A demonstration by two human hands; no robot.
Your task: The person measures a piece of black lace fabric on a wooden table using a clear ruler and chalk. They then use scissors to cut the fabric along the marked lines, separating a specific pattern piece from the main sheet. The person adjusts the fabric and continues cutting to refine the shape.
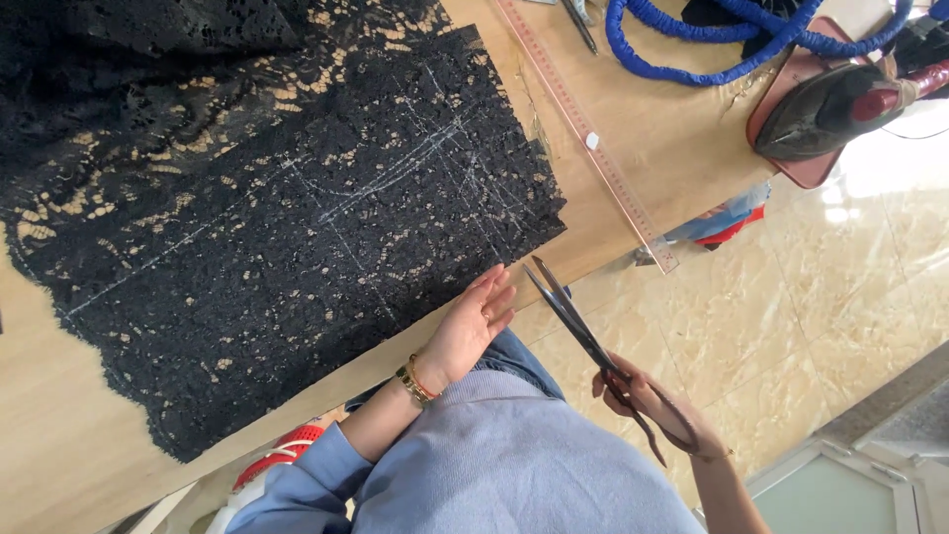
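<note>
Left hand (473,321) lies flat on the black lace (267,208); right hand (647,400) grips open scissors (583,331) just beside it.

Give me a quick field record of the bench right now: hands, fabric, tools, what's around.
left hand: left hand flat at the near edge of the black lace fabric, fingers extended
right hand: right hand holds long scissors, blades slightly parted, tips just off the fabric's corner
fabric: spread on the wooden table, chalk lines crossing it
ruler: long ruler lies diagonally beside the fabric
iron: iron resting on a reddish pad at the table's far end
hose: blue coiled hose near the iron
</note>
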